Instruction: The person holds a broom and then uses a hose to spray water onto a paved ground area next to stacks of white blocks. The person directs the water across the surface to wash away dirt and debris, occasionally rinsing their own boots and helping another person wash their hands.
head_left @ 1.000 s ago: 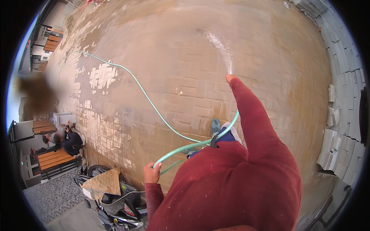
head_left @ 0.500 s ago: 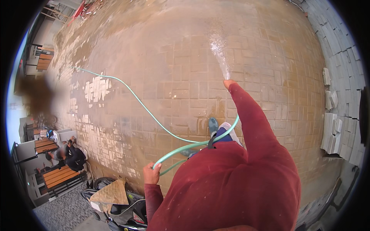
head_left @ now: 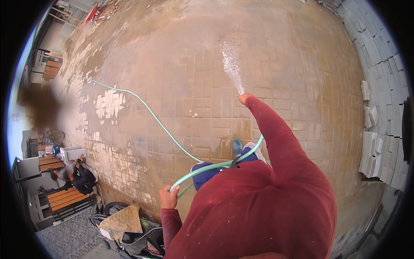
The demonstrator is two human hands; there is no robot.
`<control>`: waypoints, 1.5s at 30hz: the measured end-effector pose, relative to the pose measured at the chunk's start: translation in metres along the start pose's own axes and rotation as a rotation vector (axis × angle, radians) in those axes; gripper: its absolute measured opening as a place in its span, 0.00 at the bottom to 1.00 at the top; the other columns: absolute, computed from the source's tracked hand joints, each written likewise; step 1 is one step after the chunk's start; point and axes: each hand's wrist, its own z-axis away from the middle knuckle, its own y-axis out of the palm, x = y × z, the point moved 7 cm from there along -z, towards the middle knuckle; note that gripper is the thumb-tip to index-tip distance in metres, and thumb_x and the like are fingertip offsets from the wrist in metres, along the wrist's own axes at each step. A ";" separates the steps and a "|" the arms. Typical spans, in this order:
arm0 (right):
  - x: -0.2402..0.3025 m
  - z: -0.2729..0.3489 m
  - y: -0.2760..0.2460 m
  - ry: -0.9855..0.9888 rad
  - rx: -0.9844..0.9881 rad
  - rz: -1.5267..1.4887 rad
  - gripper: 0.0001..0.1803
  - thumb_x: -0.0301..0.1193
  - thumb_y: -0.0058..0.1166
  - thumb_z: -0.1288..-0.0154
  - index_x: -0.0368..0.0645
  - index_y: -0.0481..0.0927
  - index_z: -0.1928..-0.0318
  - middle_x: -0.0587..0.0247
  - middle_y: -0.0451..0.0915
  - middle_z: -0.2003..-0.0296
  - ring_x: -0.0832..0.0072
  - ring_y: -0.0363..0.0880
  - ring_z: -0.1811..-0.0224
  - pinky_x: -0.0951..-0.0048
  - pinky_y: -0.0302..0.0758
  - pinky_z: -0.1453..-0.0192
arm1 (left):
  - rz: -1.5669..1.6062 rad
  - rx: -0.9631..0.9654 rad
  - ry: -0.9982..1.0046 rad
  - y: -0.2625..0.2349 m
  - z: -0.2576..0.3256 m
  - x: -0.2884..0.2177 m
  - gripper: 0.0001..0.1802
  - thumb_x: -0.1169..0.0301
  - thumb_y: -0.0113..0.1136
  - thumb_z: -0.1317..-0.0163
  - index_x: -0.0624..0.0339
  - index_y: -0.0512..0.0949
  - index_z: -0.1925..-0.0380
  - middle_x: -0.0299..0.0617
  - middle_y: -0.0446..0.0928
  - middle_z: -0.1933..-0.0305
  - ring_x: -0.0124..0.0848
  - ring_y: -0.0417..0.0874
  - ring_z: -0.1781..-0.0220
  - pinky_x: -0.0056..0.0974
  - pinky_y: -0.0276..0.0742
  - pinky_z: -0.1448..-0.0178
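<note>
A pale green hose (head_left: 206,166) runs across the front of my body, looping between my two hands. My left hand (head_left: 168,197) is closed round it at my left side. My right arm reaches forward, and water (head_left: 232,64) sprays out from my right hand (head_left: 245,99) onto the wet paving (head_left: 207,103). My right fingers are closed where the hose end lies, though the end itself is hidden by the hand. From my waist the hose trails away over the paving to the far left.
A parked motorbike with a tan cover (head_left: 123,221) stands at the near left. Behind it, a person (head_left: 81,176) sits by wooden-slatted benches (head_left: 64,198). Stacked grey blocks (head_left: 379,99) line the right side. A red object (head_left: 89,16) lies at the far left.
My right hand and the water jet have swung left and slightly nearer. My legs have shifted in a step, with a blue-clad knee now showing at left. The left hand keeps its hold.
</note>
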 end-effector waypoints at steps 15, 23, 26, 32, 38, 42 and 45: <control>0.087 -0.103 -0.024 0.025 0.012 0.047 0.29 0.41 0.42 0.42 0.30 0.78 0.48 0.40 0.82 0.58 0.57 0.82 0.54 0.61 0.74 0.51 | 0.073 0.036 -0.077 0.011 -0.136 -0.025 0.22 0.58 0.68 0.44 0.61 0.72 0.85 0.29 0.64 0.84 0.20 0.62 0.78 0.32 0.58 0.76; 0.085 -0.226 -0.103 0.118 -0.075 0.065 0.26 0.39 0.40 0.42 0.28 0.79 0.54 0.44 0.81 0.69 0.60 0.81 0.70 0.59 0.73 0.64 | 0.199 0.162 -0.056 0.014 -0.324 -0.096 0.22 0.58 0.69 0.43 0.59 0.72 0.85 0.27 0.63 0.83 0.19 0.60 0.77 0.32 0.57 0.75; 0.084 -0.256 -0.130 0.171 -0.110 0.025 0.26 0.39 0.40 0.41 0.29 0.79 0.55 0.45 0.81 0.69 0.61 0.81 0.71 0.59 0.73 0.65 | 0.224 0.180 -0.037 -0.001 -0.385 -0.139 0.22 0.59 0.69 0.42 0.57 0.70 0.85 0.26 0.62 0.83 0.18 0.59 0.77 0.30 0.56 0.75; 0.108 -0.284 -0.190 0.283 -0.132 -0.048 0.26 0.39 0.40 0.42 0.30 0.80 0.54 0.43 0.82 0.63 0.59 0.82 0.62 0.59 0.74 0.55 | 0.165 0.239 0.019 -0.011 -0.473 -0.203 0.21 0.59 0.68 0.43 0.60 0.72 0.84 0.27 0.63 0.83 0.19 0.61 0.77 0.31 0.57 0.75; 0.130 -0.316 -0.220 0.258 -0.101 -0.037 0.28 0.41 0.41 0.41 0.32 0.79 0.49 0.40 0.81 0.55 0.56 0.81 0.51 0.60 0.73 0.47 | 0.013 0.276 0.042 0.021 -0.482 -0.265 0.21 0.59 0.69 0.44 0.61 0.72 0.84 0.28 0.64 0.83 0.20 0.61 0.77 0.32 0.58 0.74; 0.146 -0.344 -0.225 0.161 -0.019 0.088 0.30 0.42 0.41 0.41 0.34 0.78 0.46 0.38 0.77 0.47 0.53 0.76 0.41 0.60 0.69 0.38 | -0.010 0.236 0.047 0.037 -0.468 -0.288 0.22 0.59 0.68 0.44 0.61 0.71 0.85 0.28 0.65 0.83 0.19 0.62 0.77 0.32 0.58 0.74; 0.166 -0.360 -0.232 0.153 0.082 0.091 0.30 0.43 0.40 0.41 0.36 0.78 0.46 0.39 0.74 0.43 0.52 0.71 0.37 0.60 0.66 0.34 | 0.011 0.152 -0.048 0.044 -0.454 -0.284 0.23 0.59 0.67 0.43 0.61 0.70 0.86 0.28 0.64 0.84 0.19 0.62 0.77 0.32 0.58 0.75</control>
